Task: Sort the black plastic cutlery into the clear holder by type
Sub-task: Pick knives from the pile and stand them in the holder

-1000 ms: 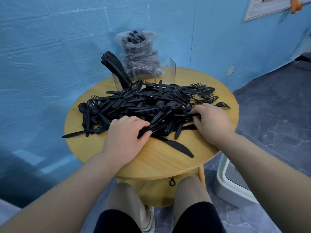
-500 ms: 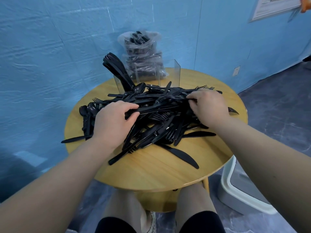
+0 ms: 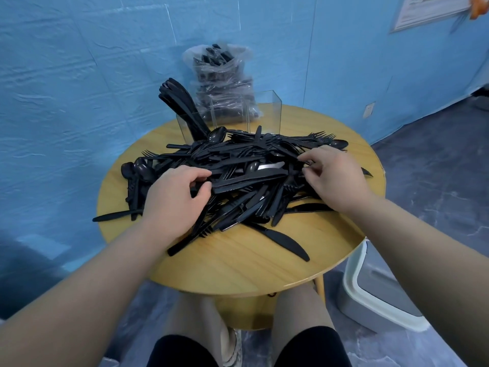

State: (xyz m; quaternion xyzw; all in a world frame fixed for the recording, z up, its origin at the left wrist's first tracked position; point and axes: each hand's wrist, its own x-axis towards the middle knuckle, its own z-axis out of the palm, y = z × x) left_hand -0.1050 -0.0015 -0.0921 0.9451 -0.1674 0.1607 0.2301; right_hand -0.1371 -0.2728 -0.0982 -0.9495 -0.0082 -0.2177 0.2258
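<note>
A: Where is the cutlery?

B: A big black pile (image 3: 238, 178) of forks, spoons and knives lies across the round wooden counter (image 3: 238, 271), under and between both hands.

A: And the left hand?

B: The left hand (image 3: 174, 197) rests on the pile's left side. Its fingers (image 3: 197, 174) curl in, with the thumb closing on long handles; it seems to pinch a few pieces, though which kind I cannot tell.

A: The right?

B: The right hand (image 3: 336, 176) sits on the pile's right side, fingers (image 3: 308, 157) bent and narrow, tips pinching at a thin piece in the heap. The type is too tangled to name.

A: The holder?

B: The clear holder (image 3: 267, 112) stands just beyond the fingers at the far edge of the pile. Its left compartment holds a leaning bunch (image 3: 182, 102) of black pieces; the right compartments look see-through.

A: Anything else?

B: A knife (image 3: 283, 241) lies alone nearer the body than either hand. A plastic bag (image 3: 222, 83) of more cutlery stands behind the holder, against the blue wall (image 3: 79, 75). A grey-white bin (image 3: 375, 295) sits on the floor, right of the right arm.
</note>
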